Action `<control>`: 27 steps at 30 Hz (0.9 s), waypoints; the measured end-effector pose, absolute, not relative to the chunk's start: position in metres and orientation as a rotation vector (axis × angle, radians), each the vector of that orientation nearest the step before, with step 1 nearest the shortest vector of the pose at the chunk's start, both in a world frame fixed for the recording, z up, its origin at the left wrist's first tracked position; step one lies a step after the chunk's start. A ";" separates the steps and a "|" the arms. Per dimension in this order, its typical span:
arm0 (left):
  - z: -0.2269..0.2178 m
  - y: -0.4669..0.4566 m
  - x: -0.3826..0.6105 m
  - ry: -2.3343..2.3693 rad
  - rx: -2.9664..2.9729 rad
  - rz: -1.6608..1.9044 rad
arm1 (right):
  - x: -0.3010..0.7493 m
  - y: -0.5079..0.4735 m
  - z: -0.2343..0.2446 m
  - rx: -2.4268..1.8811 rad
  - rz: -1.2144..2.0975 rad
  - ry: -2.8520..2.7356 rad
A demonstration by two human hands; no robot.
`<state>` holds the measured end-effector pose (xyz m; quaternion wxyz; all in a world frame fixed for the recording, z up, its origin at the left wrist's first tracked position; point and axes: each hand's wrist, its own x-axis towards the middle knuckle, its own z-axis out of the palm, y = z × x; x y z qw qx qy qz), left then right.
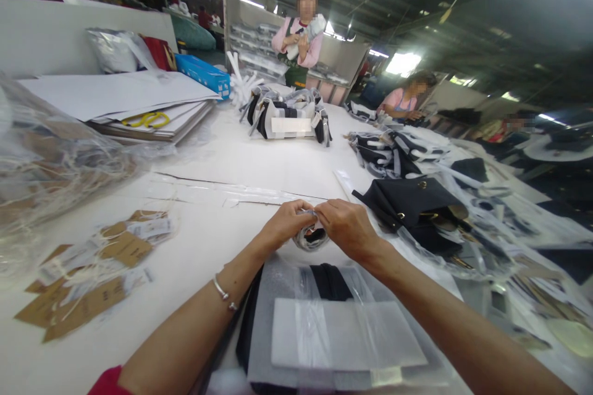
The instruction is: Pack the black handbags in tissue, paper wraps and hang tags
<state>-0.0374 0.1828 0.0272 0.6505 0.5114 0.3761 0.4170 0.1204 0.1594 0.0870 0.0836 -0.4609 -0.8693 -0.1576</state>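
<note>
White tabletop (259,163) spans the frame's middle. At centre, left hand (293,222) and right hand (346,227) pinch the top of the tape roll (302,239), beyond the wrapped bag (327,287). Freeing tape seems in hand; next calls for steady pulling.

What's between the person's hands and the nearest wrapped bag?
The head view shows a coil, pinched by the left hand and right hand, between them and the wrapped bag; its material is unclear.
</note>
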 end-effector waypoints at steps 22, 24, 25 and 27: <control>-0.017 0.201 -0.048 1.068 1.293 0.827 | 0.117 0.175 0.011 -1.437 0.078 -2.507; -0.015 0.199 -0.050 1.165 1.446 0.780 | 0.121 0.175 0.006 -1.446 0.060 -2.529; -0.014 0.198 -0.051 1.213 1.526 0.770 | 0.122 0.176 0.003 -1.447 0.045 -2.535; -0.013 0.197 -0.050 1.290 1.679 0.783 | 0.123 0.176 -0.002 -1.449 0.021 -2.537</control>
